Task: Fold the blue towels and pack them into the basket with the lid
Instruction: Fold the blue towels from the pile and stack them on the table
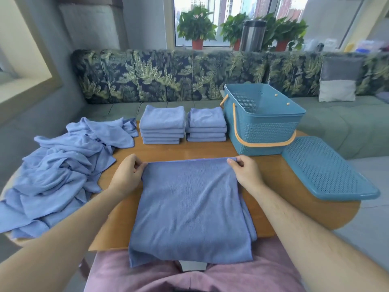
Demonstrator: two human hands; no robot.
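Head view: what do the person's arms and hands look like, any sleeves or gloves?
Left hand and right hand are bare: no gloves, rings or watch visible. Both forearms are uncovered to the frame edge, no sleeves. Dusty pink fabric covers the lap.

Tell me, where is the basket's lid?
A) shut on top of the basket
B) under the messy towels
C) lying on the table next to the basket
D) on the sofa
C: the lid lies flat on the table right beside the basket, whose top is open.
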